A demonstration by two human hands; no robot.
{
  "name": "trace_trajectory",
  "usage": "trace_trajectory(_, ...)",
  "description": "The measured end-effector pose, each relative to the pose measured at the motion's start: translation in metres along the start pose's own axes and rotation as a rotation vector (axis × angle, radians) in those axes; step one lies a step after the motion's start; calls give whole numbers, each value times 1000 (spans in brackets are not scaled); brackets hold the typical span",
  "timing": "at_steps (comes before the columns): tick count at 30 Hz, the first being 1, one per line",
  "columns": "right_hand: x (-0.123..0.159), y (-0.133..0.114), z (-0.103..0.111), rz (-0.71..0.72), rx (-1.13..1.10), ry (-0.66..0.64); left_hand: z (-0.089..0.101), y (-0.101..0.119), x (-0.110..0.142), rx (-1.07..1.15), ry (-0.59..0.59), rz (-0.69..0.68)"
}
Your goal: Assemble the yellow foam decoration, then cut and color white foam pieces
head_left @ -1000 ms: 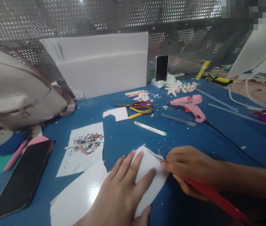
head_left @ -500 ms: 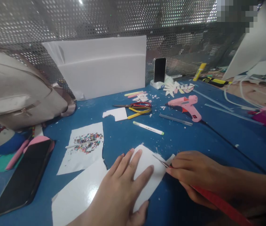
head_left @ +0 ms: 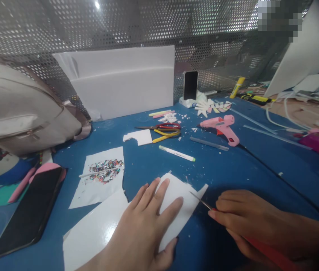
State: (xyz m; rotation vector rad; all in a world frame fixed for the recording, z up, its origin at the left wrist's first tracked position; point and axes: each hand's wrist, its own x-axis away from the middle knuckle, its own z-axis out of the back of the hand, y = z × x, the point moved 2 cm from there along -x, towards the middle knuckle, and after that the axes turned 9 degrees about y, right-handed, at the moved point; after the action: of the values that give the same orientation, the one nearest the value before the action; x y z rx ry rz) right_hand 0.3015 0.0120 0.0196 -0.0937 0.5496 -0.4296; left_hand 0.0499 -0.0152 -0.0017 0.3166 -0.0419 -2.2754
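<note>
The right hand has drawn the red-handled tool back rightward — a white strip now shows more fully.

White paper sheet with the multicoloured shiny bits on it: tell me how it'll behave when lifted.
The white paper sheet is probably light and floppy, given its thin look and slightly wavy edges. The multicoloured shiny bits would likely slide off if it tilts, since they look loose. The slim white stick may roll too, lying unheld across them.
</note>
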Motion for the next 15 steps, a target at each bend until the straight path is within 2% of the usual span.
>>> trace_trajectory(6,4,-3,4,70,-61,29,2,0,-1,-6,-15,-4)
trace_trajectory(12,37,-8,-1,53,-46,54,5,3,-2,-10,-28,-6)
trace_trajectory(15,51,-9,3,40,-25,66,7,3,-2,-19,-40,-12)
